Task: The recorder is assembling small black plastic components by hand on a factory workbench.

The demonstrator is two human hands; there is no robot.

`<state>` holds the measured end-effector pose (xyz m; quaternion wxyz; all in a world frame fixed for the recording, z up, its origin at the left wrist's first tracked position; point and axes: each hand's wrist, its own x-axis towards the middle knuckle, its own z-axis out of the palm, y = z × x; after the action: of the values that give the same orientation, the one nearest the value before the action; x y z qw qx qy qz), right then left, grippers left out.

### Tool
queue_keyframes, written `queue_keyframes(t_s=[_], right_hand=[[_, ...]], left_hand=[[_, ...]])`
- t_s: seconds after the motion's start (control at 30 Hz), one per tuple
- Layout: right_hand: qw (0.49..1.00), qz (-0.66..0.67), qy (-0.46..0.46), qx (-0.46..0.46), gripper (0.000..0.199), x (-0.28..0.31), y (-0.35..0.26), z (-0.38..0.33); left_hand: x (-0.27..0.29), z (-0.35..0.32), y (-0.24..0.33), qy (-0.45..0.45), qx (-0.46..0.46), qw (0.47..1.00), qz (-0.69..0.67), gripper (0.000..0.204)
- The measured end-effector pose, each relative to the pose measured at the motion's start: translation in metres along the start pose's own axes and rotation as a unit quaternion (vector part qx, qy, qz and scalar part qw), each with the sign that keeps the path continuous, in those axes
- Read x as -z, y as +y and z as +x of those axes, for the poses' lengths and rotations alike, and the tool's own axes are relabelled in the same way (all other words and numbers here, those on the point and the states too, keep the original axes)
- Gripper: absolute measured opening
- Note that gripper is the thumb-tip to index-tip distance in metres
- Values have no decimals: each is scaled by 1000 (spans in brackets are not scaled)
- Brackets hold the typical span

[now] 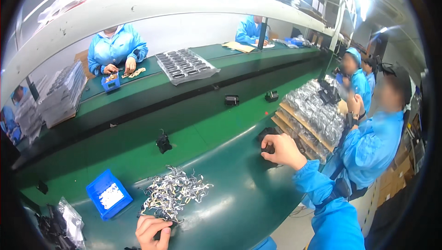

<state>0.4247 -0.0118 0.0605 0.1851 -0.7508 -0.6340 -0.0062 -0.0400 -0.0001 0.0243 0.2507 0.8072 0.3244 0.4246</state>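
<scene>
My left hand (154, 232) is at the near edge of a heap of short wire pieces (172, 192), black, white and yellowish, on the green bench. Its fingers are curled together by the heap, and whatever is between the tips is too small to make out. Farther right, my right hand (284, 151) has thumb and forefinger bent around a small black plastic part (266, 134), partly hidden by the fingers. A blue bin (106, 210) holding small white pieces stands left of the wires.
Black parts (232, 100) sit spaced along the green conveyor (202, 130). Bagged parts on cardboard layers (317, 112) are stacked at right. Clear bags and black pieces (69, 224) lie lower left. Co-workers in blue (380, 135) are at the right and across the line, near a parts tray (186, 66).
</scene>
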Motion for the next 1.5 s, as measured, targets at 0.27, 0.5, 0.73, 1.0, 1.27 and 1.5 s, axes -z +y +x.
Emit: queue_keyframes(t_s=[0.27, 0.5, 0.73, 1.0, 1.27, 1.5], right_hand=[[997, 42, -38, 50, 30, 28, -32, -11], [975, 182, -75, 103, 37, 34, -61, 18], [972, 235, 0, -1, 36, 7, 8, 35], [851, 501, 76, -134, 15, -2, 26, 39], [832, 503, -204, 118, 44, 4, -128, 1], [762, 352, -256, 479, 30, -76, -168, -24]], left_hand=[[16, 19, 29, 28, -25, 999, 21, 12], [1, 21, -8, 57, -9, 998, 7, 11], [-14, 4, -30, 36, -29, 999, 4, 12], [-17, -6, -35, -25, -60, 997, 35, 20], [-16, -10, -33, 11, -41, 999, 32, 20], [-18, 1, -29, 145, 8, 989, 5, 8]])
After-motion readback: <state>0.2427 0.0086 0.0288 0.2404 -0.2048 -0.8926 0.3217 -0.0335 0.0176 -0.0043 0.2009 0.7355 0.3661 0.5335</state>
